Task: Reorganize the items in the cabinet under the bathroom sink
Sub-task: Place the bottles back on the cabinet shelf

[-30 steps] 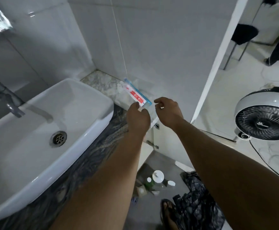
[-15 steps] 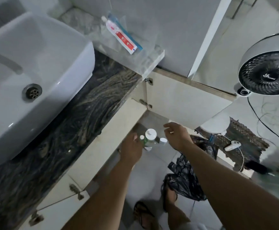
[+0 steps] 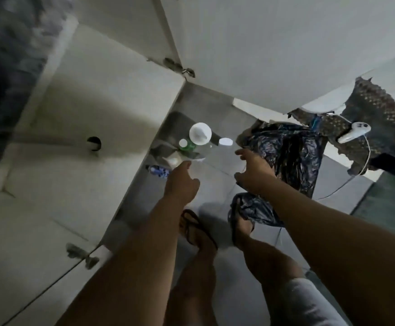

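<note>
The person is bending over the floor in front of the cabinet (image 3: 79,142), and both arms are reaching down toward a small cluster of bottles (image 3: 193,143) standing on the tiles just beside the cabinet's edge. These look like things taken out of the cabinet and parked on the floor so they can be sorted, which would explain why they are gathered tight together within easy reach.

The left hand (image 3: 182,182) is hanging just short of the cluster, fingers loosely curled with one pointing forward, gripping nothing. The right hand (image 3: 254,171) is spread, fingers apart and empty, near a white cap (image 3: 226,141) and over a dark plastic bag (image 3: 285,156) lying crumpled on the floor. My guess is both hands are setting up to pick up a bottle.

Compared with a second ago, the view is now tipped down: the sink and the toothpaste tube that the hands were leaving on the counter are out of sight, and the hands are much closer to the bottles than half a second ago.
</note>
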